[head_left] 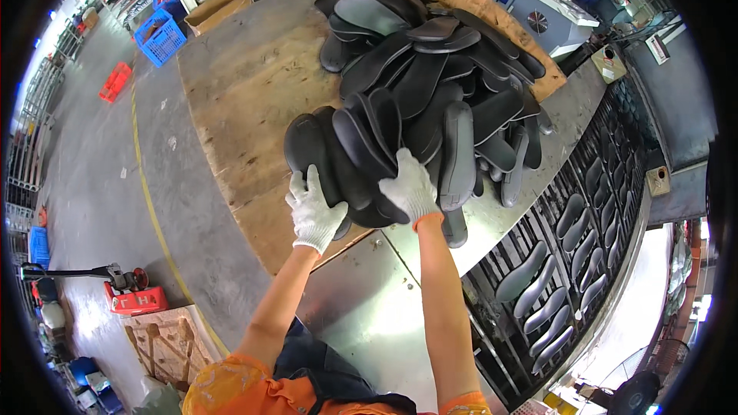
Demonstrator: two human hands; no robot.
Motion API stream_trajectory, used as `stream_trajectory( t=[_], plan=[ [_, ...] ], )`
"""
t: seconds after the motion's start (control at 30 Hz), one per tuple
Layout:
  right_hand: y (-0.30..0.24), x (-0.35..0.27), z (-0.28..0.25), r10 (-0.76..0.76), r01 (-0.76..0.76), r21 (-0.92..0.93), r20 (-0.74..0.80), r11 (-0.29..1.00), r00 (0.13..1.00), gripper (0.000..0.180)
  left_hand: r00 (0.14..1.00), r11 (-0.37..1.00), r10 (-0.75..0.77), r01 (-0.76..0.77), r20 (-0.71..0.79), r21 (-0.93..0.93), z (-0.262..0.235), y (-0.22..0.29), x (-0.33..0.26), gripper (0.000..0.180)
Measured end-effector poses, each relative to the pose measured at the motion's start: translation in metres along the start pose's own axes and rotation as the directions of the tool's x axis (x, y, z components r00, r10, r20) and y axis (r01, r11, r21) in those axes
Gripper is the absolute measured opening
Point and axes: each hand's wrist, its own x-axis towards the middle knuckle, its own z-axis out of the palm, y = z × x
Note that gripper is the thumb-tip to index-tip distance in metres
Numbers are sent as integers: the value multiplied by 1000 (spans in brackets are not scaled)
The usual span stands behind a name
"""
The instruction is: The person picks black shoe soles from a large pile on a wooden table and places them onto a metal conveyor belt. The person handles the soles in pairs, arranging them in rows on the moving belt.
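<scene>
Left hand (pixel 313 211), white-gloved: grip closed on the near end of a stack of black soles (pixel 342 157), steadying it. Right hand (pixel 411 187): clamps the stack's other side so it stays together. Stack sits at the wooden bench (pixel 246 84) edge, against the sole heap (pixel 438 54). Rack (pixel 569 261) of soles to the right.

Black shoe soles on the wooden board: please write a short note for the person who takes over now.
Left hand, white knit glove: grips the near end of a fanned bunch of black rubber shoe soles.
Right hand, same glove: grips the bunch's other side.
Large loose heap of soles lies behind on the worn wooden board.
Dark metal slatted rack at right already carries soles in rows; some slots look free.
Left: the heap.
</scene>
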Motion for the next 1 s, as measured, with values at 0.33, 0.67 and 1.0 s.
stream_trajectory(
  t=[0.33,0.67,1.0],
  plan=[
    [74,-112,112,107,-123,716,68,687,992,58,998,986,-44,51,43,-162,12,-27,-11,110],
    [126,-193,143,40,-161,957,156,241,987,54,931,-130,250,303,264,-944,-3,-88,-26,87],
    [113,-213,135,-161,-145,962,109,-230,981,77,590,-120,432,787,682,-605,8,-110,-129,65]
  ],
)
